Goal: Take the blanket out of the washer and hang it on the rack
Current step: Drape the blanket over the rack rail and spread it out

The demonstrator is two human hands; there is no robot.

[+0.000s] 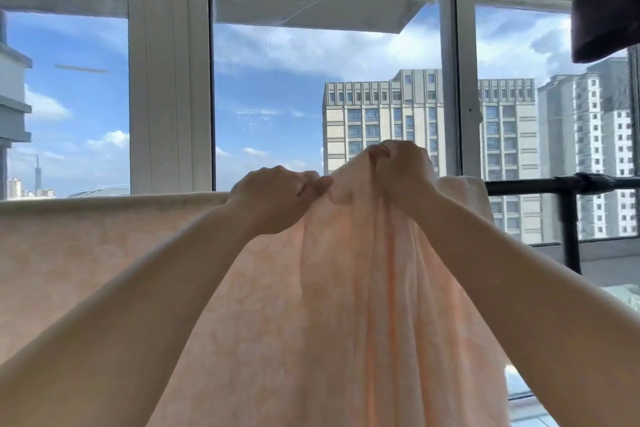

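From the head camera, the pale peach, faintly patterned blanket [346, 288] is out of the washer and partly draped over the black metal rack bar [554, 184] before the white-framed window [169, 80]. The left hand [277, 198] and right hand [398, 170] each clench a bunched fold of it, raised above the bar. The hanging step seems under way; next, the gathered part likely needs spreading rightward along the bar.
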